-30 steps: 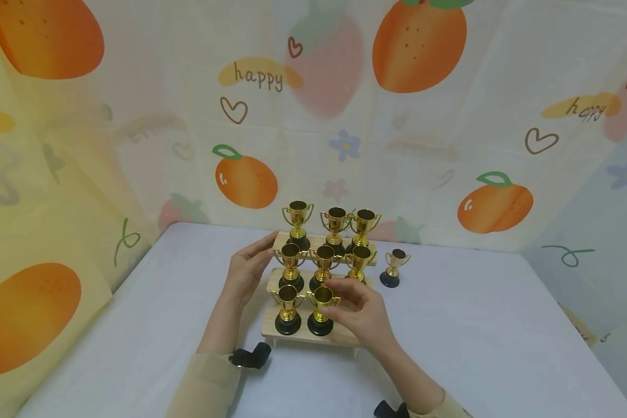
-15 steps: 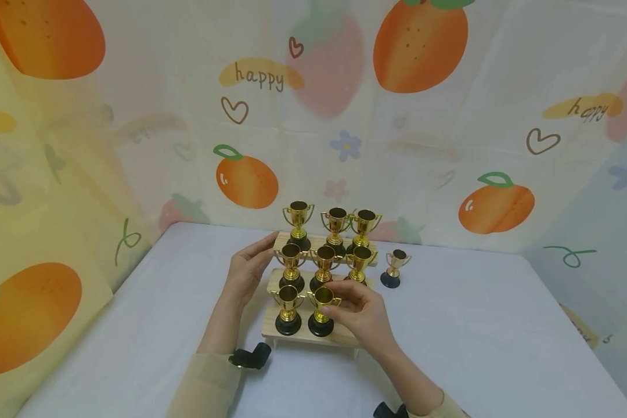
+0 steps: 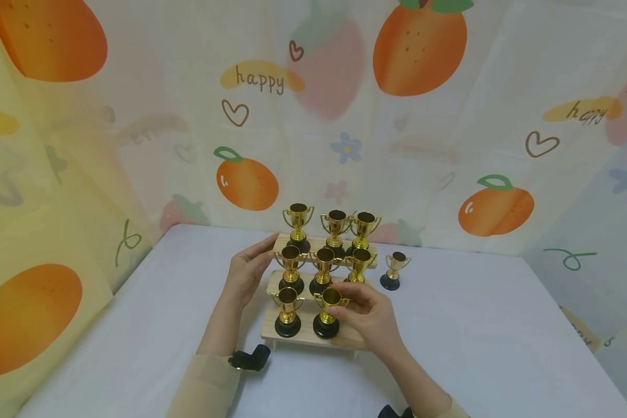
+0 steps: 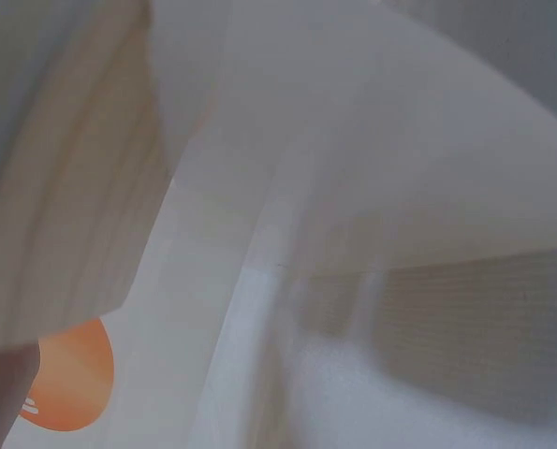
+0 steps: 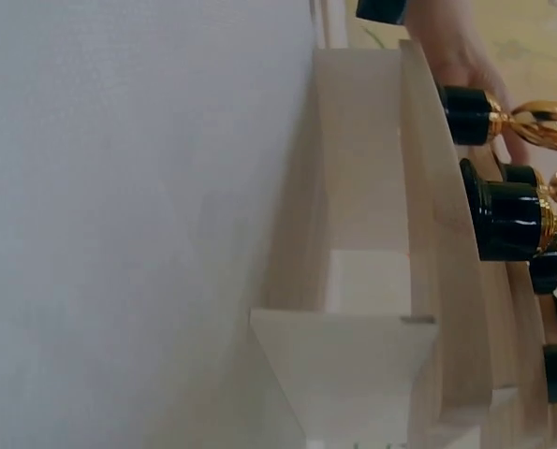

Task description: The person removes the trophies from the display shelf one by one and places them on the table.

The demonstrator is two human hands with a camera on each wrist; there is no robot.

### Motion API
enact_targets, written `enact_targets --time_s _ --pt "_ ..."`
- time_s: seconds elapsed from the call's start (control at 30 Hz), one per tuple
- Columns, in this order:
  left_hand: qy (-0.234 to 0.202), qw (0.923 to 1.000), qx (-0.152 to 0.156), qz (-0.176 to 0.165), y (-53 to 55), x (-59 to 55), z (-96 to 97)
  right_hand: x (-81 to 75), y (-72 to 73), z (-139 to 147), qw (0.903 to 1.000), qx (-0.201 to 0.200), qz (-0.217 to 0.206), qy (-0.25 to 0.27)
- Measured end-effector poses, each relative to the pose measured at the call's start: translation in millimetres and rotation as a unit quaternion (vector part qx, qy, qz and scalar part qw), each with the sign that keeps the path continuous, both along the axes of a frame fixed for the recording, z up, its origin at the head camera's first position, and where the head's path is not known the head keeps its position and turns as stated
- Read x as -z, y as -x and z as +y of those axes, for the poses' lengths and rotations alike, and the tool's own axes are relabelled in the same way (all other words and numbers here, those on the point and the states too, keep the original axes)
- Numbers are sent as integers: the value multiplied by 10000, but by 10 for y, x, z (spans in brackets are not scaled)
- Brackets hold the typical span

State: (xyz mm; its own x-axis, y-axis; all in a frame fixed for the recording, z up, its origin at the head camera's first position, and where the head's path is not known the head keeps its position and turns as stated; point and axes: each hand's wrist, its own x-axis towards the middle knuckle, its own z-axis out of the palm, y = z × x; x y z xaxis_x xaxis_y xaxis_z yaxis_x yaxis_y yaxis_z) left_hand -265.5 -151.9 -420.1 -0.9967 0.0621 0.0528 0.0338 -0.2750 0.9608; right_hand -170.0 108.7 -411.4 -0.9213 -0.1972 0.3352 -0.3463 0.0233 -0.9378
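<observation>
In the head view my right hand (image 3: 371,313) pinches a small gold trophy (image 3: 328,313) by its cup, thumb in front. This trophy's black base is at the front step of a three-tier wooden stand (image 3: 298,337), right of another gold trophy (image 3: 288,313). My left hand (image 3: 247,270) holds the stand's left side by the top step, thumb and forefinger at the board's end. The left wrist view shows the board end (image 4: 81,206) close up. In the right wrist view the pinched trophy's black base (image 5: 512,220) shows upright against the front step; its cup is cut off.
Several gold trophies stand on the middle (image 3: 324,270) and top steps (image 3: 298,223). One more trophy (image 3: 395,270) stands on the white tablecloth (image 3: 475,325), right of the stand. A fruit-printed curtain (image 3: 413,139) hangs behind the table.
The right hand and its pinched trophy have shifted slightly right along the front step, widening the gap to the trophy on the left. The left hand stays put.
</observation>
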Motion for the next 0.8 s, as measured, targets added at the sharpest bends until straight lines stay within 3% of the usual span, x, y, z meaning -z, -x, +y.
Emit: enact_targets --time_s 0.5,0.8 --pt "23 10000 -48 -13 6 13 2 -34 31 451 9997 -25 166 -193" --pt "-27 10000 -51 31 4 12 2 -22 28 687 9995 187 119 -230"
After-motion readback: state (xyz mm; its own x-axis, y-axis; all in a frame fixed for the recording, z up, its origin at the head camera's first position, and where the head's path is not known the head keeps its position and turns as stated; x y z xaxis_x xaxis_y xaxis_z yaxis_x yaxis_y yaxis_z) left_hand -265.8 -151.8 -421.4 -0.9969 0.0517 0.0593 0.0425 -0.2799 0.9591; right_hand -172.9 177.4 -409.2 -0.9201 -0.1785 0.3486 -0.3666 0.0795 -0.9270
